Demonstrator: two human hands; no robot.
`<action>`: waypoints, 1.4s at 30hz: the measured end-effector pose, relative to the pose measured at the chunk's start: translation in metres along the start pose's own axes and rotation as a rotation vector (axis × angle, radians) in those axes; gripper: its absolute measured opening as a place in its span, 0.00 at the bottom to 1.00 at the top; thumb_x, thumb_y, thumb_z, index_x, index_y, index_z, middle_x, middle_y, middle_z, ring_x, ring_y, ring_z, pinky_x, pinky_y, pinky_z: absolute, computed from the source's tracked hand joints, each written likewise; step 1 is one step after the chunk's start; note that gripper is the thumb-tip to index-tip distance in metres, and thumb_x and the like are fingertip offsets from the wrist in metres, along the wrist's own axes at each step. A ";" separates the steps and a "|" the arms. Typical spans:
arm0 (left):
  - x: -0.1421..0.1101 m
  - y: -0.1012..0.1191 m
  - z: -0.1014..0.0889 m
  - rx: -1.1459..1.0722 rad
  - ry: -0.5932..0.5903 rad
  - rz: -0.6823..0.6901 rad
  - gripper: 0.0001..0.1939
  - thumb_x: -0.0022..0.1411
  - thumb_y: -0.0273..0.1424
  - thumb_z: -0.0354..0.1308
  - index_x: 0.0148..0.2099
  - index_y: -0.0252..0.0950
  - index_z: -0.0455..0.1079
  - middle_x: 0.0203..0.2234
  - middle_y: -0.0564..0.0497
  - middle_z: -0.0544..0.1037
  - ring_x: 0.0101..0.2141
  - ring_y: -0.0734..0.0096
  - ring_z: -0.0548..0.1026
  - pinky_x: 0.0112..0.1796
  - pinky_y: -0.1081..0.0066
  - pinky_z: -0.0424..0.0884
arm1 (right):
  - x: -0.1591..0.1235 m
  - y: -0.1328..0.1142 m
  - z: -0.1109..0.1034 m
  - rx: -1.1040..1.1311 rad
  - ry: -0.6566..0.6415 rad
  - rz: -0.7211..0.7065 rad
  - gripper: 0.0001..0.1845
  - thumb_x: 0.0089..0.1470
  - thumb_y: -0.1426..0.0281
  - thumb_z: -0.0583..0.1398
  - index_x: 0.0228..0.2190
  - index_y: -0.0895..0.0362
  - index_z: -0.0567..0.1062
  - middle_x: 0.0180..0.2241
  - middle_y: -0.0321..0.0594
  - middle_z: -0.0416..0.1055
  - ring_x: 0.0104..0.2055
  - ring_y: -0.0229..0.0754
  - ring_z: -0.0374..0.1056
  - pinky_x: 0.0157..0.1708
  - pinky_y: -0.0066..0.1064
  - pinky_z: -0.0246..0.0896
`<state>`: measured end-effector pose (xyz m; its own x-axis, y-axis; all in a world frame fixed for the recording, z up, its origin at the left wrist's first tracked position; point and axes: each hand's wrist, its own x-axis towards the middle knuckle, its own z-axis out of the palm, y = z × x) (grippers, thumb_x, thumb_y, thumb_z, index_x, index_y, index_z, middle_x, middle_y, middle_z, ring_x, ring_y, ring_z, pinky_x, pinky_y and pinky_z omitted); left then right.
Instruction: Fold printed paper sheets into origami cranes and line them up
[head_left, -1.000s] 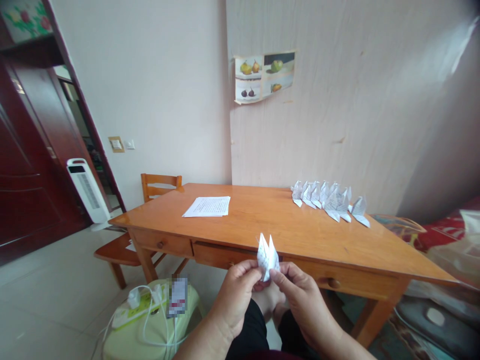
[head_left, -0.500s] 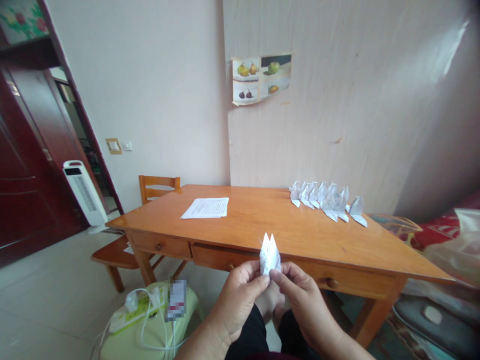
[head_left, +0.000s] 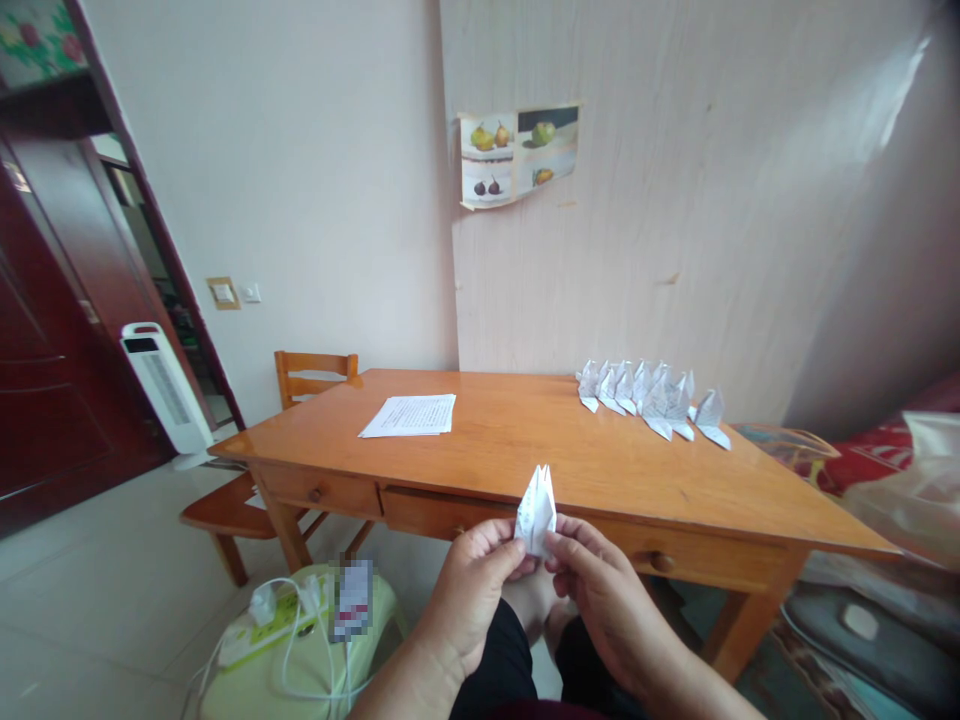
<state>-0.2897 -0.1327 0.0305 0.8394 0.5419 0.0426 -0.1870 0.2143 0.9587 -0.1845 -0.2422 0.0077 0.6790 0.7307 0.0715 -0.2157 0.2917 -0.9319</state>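
A small piece of folded paper (head_left: 537, 515) with two upright points stands between my hands, in front of the table's near edge. My left hand (head_left: 484, 565) pinches its lower left side between thumb and fingers. On the lower right side, my right hand (head_left: 589, 565) grips it the same way. Several finished-looking folded paper figures (head_left: 664, 405) stand in a cluster at the table's back right. A stack of printed sheets (head_left: 411, 416) lies at the back left of the table.
The wooden table (head_left: 510, 430) has drawers along its front. At lower left, a pale green stool (head_left: 262, 690) bears a power strip (head_left: 266, 625) with cables and a blurred object. A wooden bench (head_left: 225, 505) and chair (head_left: 316, 375) stand left; bags (head_left: 930, 450) lie right.
The folded paper has turned slightly, and its two points now sit closer together. My thumbs have moved apart toward its lower sides. The view has shifted a little.
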 end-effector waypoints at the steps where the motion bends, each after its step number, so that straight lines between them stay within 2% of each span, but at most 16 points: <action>1: 0.000 0.000 0.000 0.004 0.007 0.001 0.14 0.56 0.35 0.67 0.44 0.32 0.79 0.37 0.42 0.81 0.36 0.64 0.76 0.42 0.67 0.68 | 0.000 0.000 -0.001 -0.016 0.003 0.008 0.15 0.55 0.60 0.65 0.40 0.57 0.77 0.32 0.39 0.71 0.31 0.39 0.63 0.28 0.29 0.55; 6: -0.001 0.003 0.002 0.041 0.012 0.024 0.14 0.56 0.34 0.67 0.43 0.32 0.78 0.37 0.42 0.82 0.37 0.62 0.77 0.43 0.67 0.70 | 0.000 -0.006 0.000 -0.062 0.028 0.017 0.15 0.54 0.58 0.65 0.37 0.56 0.78 0.29 0.38 0.70 0.29 0.39 0.61 0.26 0.28 0.53; 11: -0.002 0.004 0.003 0.068 0.019 0.069 0.15 0.60 0.35 0.65 0.47 0.32 0.77 0.41 0.41 0.81 0.38 0.62 0.77 0.43 0.68 0.69 | 0.001 -0.007 0.001 -0.013 0.023 0.050 0.10 0.52 0.63 0.67 0.31 0.56 0.75 0.26 0.35 0.69 0.26 0.36 0.59 0.26 0.27 0.52; 15: 0.002 0.005 0.004 0.044 -0.015 0.080 0.17 0.58 0.33 0.66 0.49 0.32 0.76 0.43 0.40 0.80 0.43 0.59 0.77 0.46 0.66 0.69 | 0.007 -0.006 -0.002 -0.054 0.045 -0.009 0.10 0.51 0.65 0.66 0.30 0.56 0.72 0.25 0.33 0.68 0.25 0.34 0.58 0.26 0.27 0.52; 18: 0.011 0.006 0.005 0.057 -0.052 0.100 0.19 0.56 0.32 0.67 0.50 0.33 0.75 0.44 0.41 0.80 0.43 0.58 0.77 0.47 0.66 0.69 | 0.017 -0.015 -0.004 -0.150 0.054 -0.076 0.11 0.50 0.62 0.66 0.30 0.56 0.72 0.24 0.34 0.69 0.24 0.35 0.60 0.25 0.28 0.53; 24: 0.049 -0.004 0.003 0.203 -0.023 0.137 0.15 0.58 0.29 0.63 0.49 0.33 0.75 0.40 0.43 0.81 0.42 0.60 0.77 0.49 0.66 0.67 | 0.056 -0.035 -0.016 -0.301 0.093 -0.130 0.13 0.47 0.59 0.65 0.31 0.55 0.75 0.24 0.36 0.73 0.25 0.40 0.65 0.24 0.30 0.57; 31: 0.094 -0.026 -0.002 0.394 0.020 0.197 0.12 0.57 0.25 0.60 0.45 0.35 0.75 0.38 0.45 0.81 0.40 0.62 0.77 0.46 0.67 0.68 | 0.109 -0.028 -0.042 -0.500 0.088 -0.139 0.13 0.48 0.60 0.61 0.30 0.57 0.77 0.25 0.37 0.74 0.27 0.42 0.67 0.30 0.33 0.60; 38: 0.110 -0.020 -0.011 0.603 0.073 0.230 0.16 0.57 0.28 0.60 0.48 0.40 0.76 0.32 0.49 0.80 0.35 0.62 0.76 0.40 0.68 0.66 | 0.147 -0.025 -0.058 -0.744 0.049 -0.171 0.11 0.47 0.65 0.60 0.30 0.57 0.80 0.25 0.38 0.75 0.28 0.43 0.66 0.32 0.33 0.58; 42: 0.126 -0.017 -0.011 0.660 0.077 0.267 0.18 0.56 0.26 0.61 0.50 0.39 0.74 0.36 0.48 0.79 0.39 0.61 0.75 0.43 0.68 0.66 | 0.166 -0.020 -0.067 -0.839 0.027 -0.152 0.10 0.47 0.66 0.60 0.29 0.57 0.79 0.25 0.39 0.76 0.28 0.43 0.67 0.32 0.33 0.58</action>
<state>-0.1868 -0.0593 0.0169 0.7653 0.5682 0.3025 -0.0127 -0.4566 0.8896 -0.0206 -0.1686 0.0140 0.6770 0.7027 0.2189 0.4635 -0.1761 -0.8684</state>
